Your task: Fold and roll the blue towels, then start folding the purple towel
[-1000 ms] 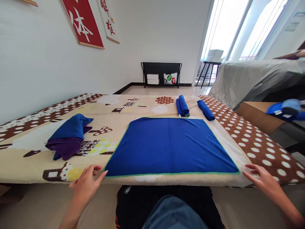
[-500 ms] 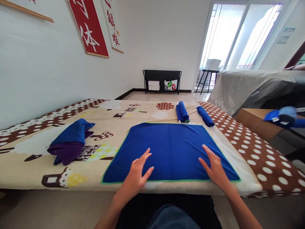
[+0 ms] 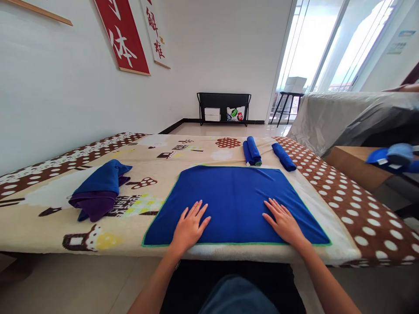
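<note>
A blue towel [image 3: 234, 196] with a green stitched edge lies spread out before me, slightly creased toward its right side. My left hand [image 3: 191, 222] rests flat on its near left part, fingers spread. On the near right part, my right hand [image 3: 283, 220] lies palm down with its fingers stretched out. Neither hand grips anything. Beyond the towel's far edge are rolled blue towels [image 3: 252, 151] side by side, and another blue roll [image 3: 283, 157] lies apart to their right. To the left sits a loose heap of blue and purple cloths [image 3: 101, 189].
A patterned blanket [image 3: 183, 152] covers the surface under the towels. At the right stands a cardboard box [image 3: 353, 168] near blue items [image 3: 389, 159], beside a plastic-covered piece of furniture [image 3: 353, 113]. A black rack [image 3: 224, 102] stands against the far wall.
Both hands have come down flat onto the blue towel, their fingers spreading out. The right hand has shifted a little left. The view has tilted slightly; the towels have stayed in place.
</note>
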Demonstrator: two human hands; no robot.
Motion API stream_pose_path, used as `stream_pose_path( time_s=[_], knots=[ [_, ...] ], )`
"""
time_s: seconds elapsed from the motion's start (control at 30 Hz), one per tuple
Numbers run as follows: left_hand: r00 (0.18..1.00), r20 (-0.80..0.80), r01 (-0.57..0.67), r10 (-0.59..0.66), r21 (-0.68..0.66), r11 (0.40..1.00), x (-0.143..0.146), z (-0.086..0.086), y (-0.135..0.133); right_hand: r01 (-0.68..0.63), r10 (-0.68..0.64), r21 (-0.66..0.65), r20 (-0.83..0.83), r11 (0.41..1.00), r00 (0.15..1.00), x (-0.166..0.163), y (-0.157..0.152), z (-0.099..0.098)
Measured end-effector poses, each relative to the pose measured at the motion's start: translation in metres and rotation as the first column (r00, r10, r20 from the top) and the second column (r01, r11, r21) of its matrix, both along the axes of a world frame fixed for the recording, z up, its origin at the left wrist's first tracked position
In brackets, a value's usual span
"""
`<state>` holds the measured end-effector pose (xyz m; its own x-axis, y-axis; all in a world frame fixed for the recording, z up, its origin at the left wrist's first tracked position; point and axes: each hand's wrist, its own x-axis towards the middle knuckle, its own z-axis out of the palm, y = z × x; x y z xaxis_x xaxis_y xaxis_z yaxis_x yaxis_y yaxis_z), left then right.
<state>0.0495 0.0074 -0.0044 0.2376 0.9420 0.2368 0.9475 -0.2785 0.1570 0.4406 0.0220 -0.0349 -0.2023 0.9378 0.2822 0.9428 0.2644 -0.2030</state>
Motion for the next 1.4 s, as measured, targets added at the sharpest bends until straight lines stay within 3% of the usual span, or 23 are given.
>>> stream_pose_path(
  time_s=[0.13,0.23,0.3,0.37,0.47,0.6,0.7,0.8,0.9,1.0,1.13,1.2,1.3,1.4],
  knots=[
    [0.971,-0.002,-0.236,0.237,0.107,0.966,-0.076,-0.011,-0.022,0.190,-0.190,0.081,-0.007,0.978,0.982,0.094,-0.020,-0.028],
    [0.978,0.027,-0.208,0.206,0.150,0.967,-0.127,-0.025,-0.038,0.216,-0.211,0.094,-0.055,0.972,0.976,0.148,-0.037,-0.050],
    [0.986,0.039,-0.168,0.164,0.168,0.971,-0.143,-0.030,-0.042,0.211,-0.204,0.110,-0.073,0.971,0.976,0.164,-0.041,-0.057],
    [0.983,0.053,-0.181,0.173,0.206,0.962,-0.141,-0.026,-0.040,0.227,-0.218,0.142,-0.080,0.963,0.973,0.160,-0.035,-0.052],
    [0.989,0.110,-0.125,0.102,0.223,0.967,-0.100,-0.001,-0.024,0.196,-0.179,0.168,-0.111,0.966,0.978,0.116,-0.015,-0.025],
    [0.948,0.233,0.207,-0.219,0.073,0.976,-0.005,0.033,0.013,-0.145,0.142,-0.010,-0.127,0.989,0.982,0.009,0.016,0.016],
    [0.890,0.200,0.432,-0.409,-0.093,0.897,0.061,0.035,0.047,-0.293,0.283,-0.082,-0.110,0.953,0.953,-0.064,0.034,0.030],
    [0.891,0.132,0.454,-0.435,-0.206,0.867,0.093,0.022,0.074,-0.312,0.304,-0.176,-0.072,0.934,0.950,-0.096,0.050,0.031],
    [0.942,0.070,0.335,-0.327,-0.189,0.923,0.073,0.011,0.087,-0.229,0.226,-0.200,-0.038,0.953,0.973,-0.072,0.061,0.029],
    [0.996,-0.009,0.090,-0.092,-0.146,0.985,0.007,0.007,0.086,-0.078,0.077,-0.198,-0.015,0.977,0.997,-0.006,0.065,0.026],
    [0.976,-0.087,-0.211,0.201,-0.119,0.970,-0.092,0.004,0.080,0.199,-0.196,-0.192,0.039,0.961,0.980,0.090,0.066,0.015],
    [0.959,-0.122,-0.271,0.256,-0.131,0.954,-0.115,0.006,0.081,0.292,-0.281,-0.194,0.081,0.937,0.956,0.114,0.070,0.011],
    [0.953,-0.161,-0.276,0.258,-0.102,0.956,-0.098,0.015,0.092,0.318,-0.302,-0.173,0.112,0.932,0.947,0.101,0.085,0.012],
    [0.995,-0.097,-0.044,0.028,-0.171,0.984,-0.037,0.026,0.113,0.110,-0.097,-0.167,0.081,0.980,0.992,0.039,0.105,0.021]
  ],
)
